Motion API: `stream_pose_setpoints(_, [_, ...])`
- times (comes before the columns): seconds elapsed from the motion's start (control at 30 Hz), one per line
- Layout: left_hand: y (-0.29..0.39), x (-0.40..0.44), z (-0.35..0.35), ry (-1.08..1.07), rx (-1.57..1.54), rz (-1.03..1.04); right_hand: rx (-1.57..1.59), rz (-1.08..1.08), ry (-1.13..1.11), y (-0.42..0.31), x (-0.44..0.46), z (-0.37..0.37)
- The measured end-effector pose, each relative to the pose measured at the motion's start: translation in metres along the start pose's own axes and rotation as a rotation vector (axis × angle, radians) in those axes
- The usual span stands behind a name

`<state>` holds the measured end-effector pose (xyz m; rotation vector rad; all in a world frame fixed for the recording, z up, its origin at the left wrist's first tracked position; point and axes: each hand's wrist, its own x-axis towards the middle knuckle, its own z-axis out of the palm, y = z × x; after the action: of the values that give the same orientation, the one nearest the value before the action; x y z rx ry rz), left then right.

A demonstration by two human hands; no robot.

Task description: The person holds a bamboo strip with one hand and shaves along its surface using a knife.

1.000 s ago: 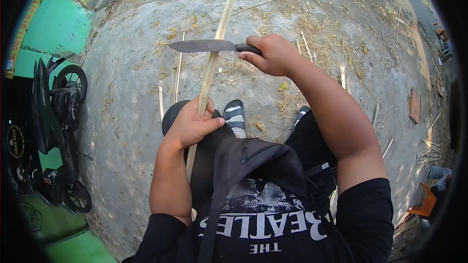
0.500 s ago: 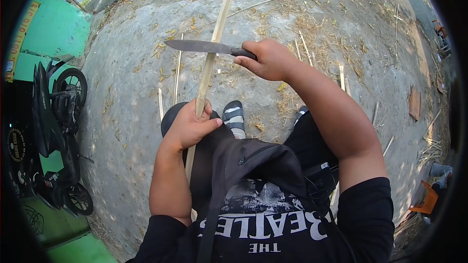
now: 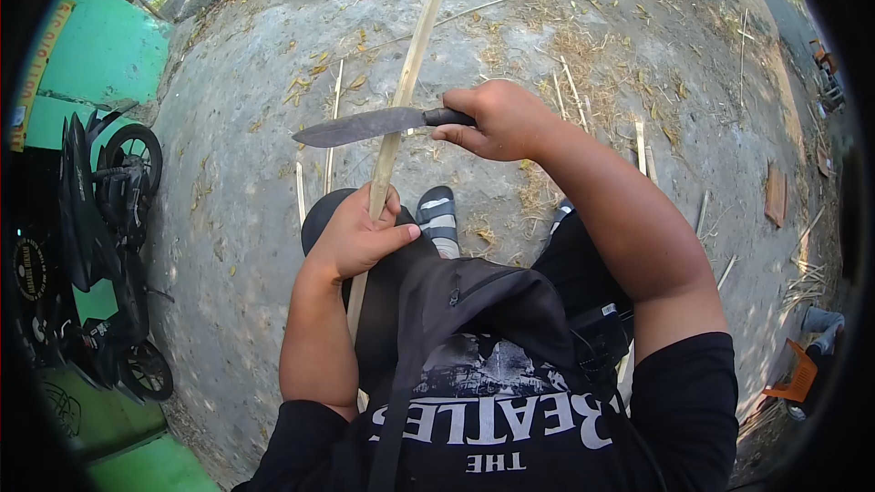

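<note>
My left hand (image 3: 363, 232) is closed around a long pale strip of bamboo (image 3: 416, 59) above my left thigh. The strip slants up and away from me, its far end near the top of the view and its lower end passing down beside my leg. In my right hand (image 3: 501, 118) is the dark handle of a large knife (image 3: 360, 127) with a broad, pointed blade. The blade lies across the strip, a little beyond my left hand, its tip pointing left. Whether the edge bites into the strip, I cannot tell.
Thin bamboo strips (image 3: 334, 123) and shavings lie on the grey ground (image 3: 237, 128). A motorcycle (image 3: 114, 246) stands at left by a green wall (image 3: 109, 46). A brown block (image 3: 776, 193) lies at right, near an orange plastic chair (image 3: 795, 374) and part of another person (image 3: 825, 328).
The knife has slid along the bamboo strip toward my left hand, and its blade now tilts with the tip lower. My left hand has barely moved.
</note>
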<state>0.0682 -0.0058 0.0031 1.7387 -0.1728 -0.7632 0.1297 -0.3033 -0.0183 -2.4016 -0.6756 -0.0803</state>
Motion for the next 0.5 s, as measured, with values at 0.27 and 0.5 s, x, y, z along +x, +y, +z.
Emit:
stream_pose_setpoints(0.27, [0.009,0.000,0.002,0.023,0.001,-0.064,0.030,0.075,-0.006,-0.004,0.000,-0.001])
stream_pose_setpoints(0.5, [0.011,0.001,0.003,0.005,0.026,-0.048,0.006,0.156,0.031,0.017,0.005,-0.014])
